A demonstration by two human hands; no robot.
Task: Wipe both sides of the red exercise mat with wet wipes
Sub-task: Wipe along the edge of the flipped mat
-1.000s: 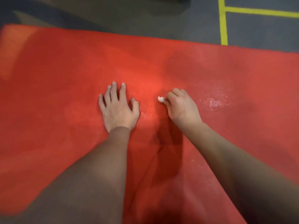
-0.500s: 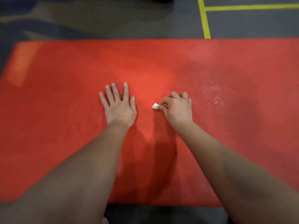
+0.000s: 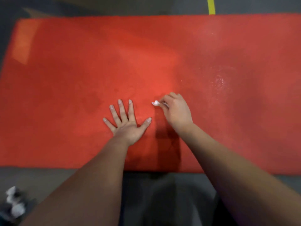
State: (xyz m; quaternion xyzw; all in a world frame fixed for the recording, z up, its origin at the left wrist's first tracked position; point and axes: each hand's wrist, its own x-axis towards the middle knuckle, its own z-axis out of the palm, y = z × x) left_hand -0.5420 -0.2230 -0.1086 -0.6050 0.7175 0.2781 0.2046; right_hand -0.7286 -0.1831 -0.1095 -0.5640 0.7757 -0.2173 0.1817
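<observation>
Mat: red and flat on the grey floor, long side running across in front of me. Its left end is in view; its right end runs out of frame.
Left hand: flat on the mat near its front edge, fingers straight and spread, gripping nothing. I judge it's there to pin the mat and take my weight as I lean in.
Right hand: on the mat just right of the left one, fingers curled, pinching the wipe.
Wipe: a small white wad poking out of my fingertips toward the left hand, down at the mat's surface. Pressed on or a hair above, I cannot tell. Bunched small, I reckon, so I can rub hard at one spot.
Wet patch: glistening specks on the mat's right part, beyond my right hand. It looks like ground already wiped.
Dry side: the mat's left part is dull with no sheen, so I take that as yet to do.
Yellow line: on the floor past the mat's far edge, no part of the job.
White blur: on the floor off the mat's front-left corner, too smeared to name; maybe spare wipes.
Stage: top face partly done, by my guess; the underside not yet reached.
Next: sweep leftward across the mat, with the left hand moving clear.
</observation>
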